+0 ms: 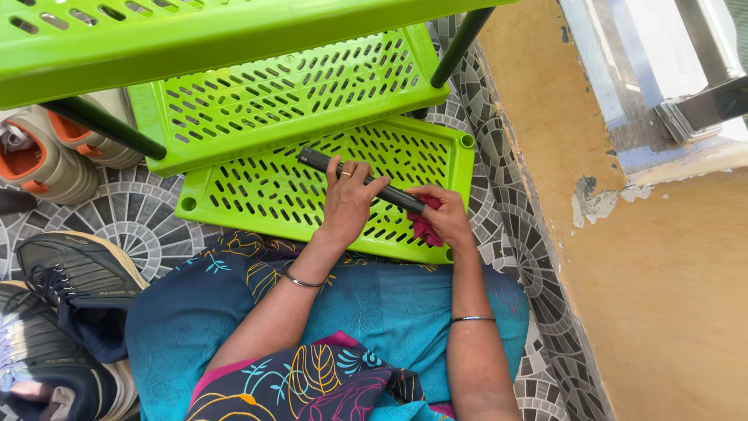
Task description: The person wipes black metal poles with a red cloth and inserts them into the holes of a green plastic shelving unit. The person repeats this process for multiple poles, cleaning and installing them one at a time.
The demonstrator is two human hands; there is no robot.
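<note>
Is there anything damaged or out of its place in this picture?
Yes. The ochre painted wall has a flaked patch showing grey plaster. Also, one perforated green plastic shelf tray lies loose on the floor while the left hand and right hand hold a dark tube.

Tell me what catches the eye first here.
The bright green slotted shelves fill the top and middle, one lying flat on the patterned tile floor. Over it, the left hand steadies a dark rod while the right hand holds a pink cloth against its end.
</note>
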